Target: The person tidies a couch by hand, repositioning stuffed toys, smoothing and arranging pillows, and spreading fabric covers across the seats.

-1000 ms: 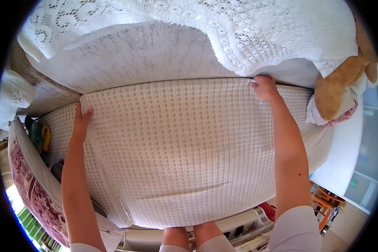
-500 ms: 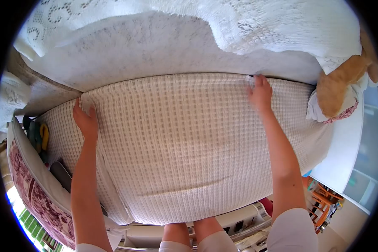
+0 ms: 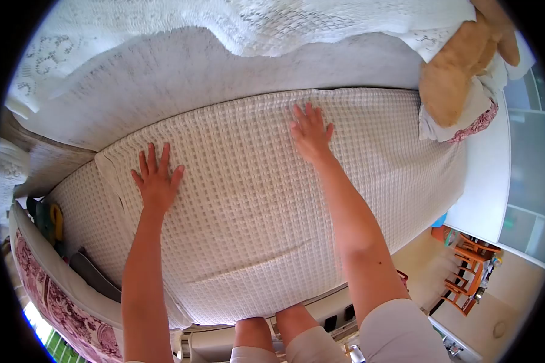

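A beige checked-weave cover [image 3: 242,199] is spread over the long seat in front of me. My left hand [image 3: 156,184] lies on its left part with the fingers spread, palm down, right of a folded-over layer edge [image 3: 112,181]. Near the back edge of the seat, my right hand [image 3: 312,133] rests on the cover, also with fingers apart. Neither hand grips anything. A long crease [image 3: 254,266] runs across the front part of the cover, and a small bump shows along the back edge beyond my right hand.
Behind the seat rises a grey backrest [image 3: 181,72] draped with a white lace throw [image 3: 254,27]. A brown plush toy [image 3: 451,78] sits on a cushion at the right. At the left are a burgundy-patterned cushion [image 3: 60,296], a dark grey object [image 3: 94,275] and a green-and-yellow item [image 3: 48,218].
My left hand has left the folded edge and moved right and inward, its fingers now spread. My right hand has come off the back edge and moved left. The view has shifted somewhat.
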{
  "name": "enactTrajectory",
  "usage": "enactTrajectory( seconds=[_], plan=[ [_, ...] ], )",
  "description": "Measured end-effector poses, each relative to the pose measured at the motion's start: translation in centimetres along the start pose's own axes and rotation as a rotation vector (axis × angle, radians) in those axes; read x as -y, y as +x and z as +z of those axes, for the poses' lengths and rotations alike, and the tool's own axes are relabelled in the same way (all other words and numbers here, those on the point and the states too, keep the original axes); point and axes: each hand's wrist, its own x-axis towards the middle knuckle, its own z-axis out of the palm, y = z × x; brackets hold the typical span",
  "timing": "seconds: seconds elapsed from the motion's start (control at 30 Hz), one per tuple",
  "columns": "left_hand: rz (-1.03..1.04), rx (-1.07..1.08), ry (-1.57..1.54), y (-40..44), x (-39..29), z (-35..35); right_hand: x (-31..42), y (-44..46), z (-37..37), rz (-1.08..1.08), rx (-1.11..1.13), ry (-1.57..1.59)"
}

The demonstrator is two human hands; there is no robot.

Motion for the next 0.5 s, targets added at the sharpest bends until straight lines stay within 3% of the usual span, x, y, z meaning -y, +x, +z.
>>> enactTrajectory(
  seconds=[0.03, 0.1, 0.13, 0.2, 0.33, 0.4, 0.5],
  plan=[
    [-0.007, -0.02, -0.042, 0.1, 0.1, 0.3, -1.5, -0.8, -0.2, -0.001, -0.009, 0.008],
    [0.002, -0.081, 0.035, -1.3, -1.4, 0.2, -3.4, -4.1, 0.3, -0.063, -0.281, 0.097],
    [0.014, -0.128, 0.106, -2.6, -2.6, 0.1, -3.2, -6.2, 0.6, -0.057, -0.283, 0.104],
    [0.18, -0.048, 0.105, -6.1, -5.4, -0.1, -3.1, -10.4, 1.4, -0.074, -0.399, -0.13],
    [0.308, 0.151, -0.021, -10.6, -8.2, 2.0, -0.9, -13.3, 6.2, -0.159, -0.249, -0.146],
    [0.113, 0.288, 0.004, -10.7, -7.8, 1.8, -0.2, -12.8, 6.5, -0.088, -0.215, -0.106],
    [0.038, 0.236, 0.038, -10.1, -6.2, 2.1, -1.7, -11.9, 4.9, -0.127, -0.145, 0.121]
  ],
)
